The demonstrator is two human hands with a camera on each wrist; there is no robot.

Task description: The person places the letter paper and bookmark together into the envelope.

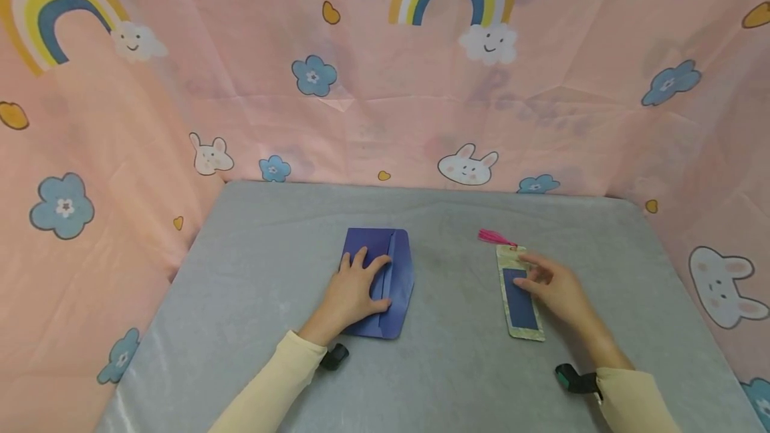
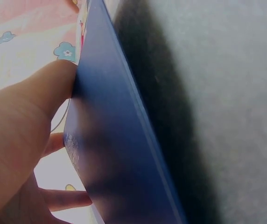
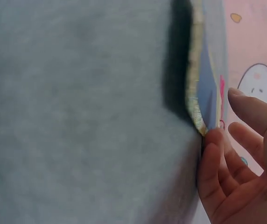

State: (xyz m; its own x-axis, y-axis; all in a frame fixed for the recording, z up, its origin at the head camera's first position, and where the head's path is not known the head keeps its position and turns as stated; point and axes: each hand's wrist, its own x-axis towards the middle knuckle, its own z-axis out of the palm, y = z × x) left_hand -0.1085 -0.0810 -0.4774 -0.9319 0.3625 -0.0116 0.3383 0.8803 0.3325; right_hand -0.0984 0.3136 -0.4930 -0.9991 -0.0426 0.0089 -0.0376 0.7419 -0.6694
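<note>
A blue envelope [image 1: 394, 326] lies on the table left of centre, its flap unfolded to the right. My left hand [image 1: 349, 291] rests on it with spread fingers, the thumb near the flap's fold. From the left wrist view, the blue envelope [image 2: 119, 140] shows edge-on beside the thumb. To the right lies a bookmark [image 1: 522, 303] with a pale green patterned border, a dark blue middle and a pink tassel [image 1: 494, 237]. My right hand [image 1: 556, 289] is at its right edge. In the right wrist view, fingertips touch the bookmark [image 3: 207, 95] while the thumb stands apart from it.
A grey cloth covers the table [image 1: 448, 379]. Pink curtains [image 1: 373, 39] with rainbows, rabbits and flowers hang behind it and at both sides. Small black devices sit by the left wrist [image 1: 334, 357] and the right wrist [image 1: 576, 379].
</note>
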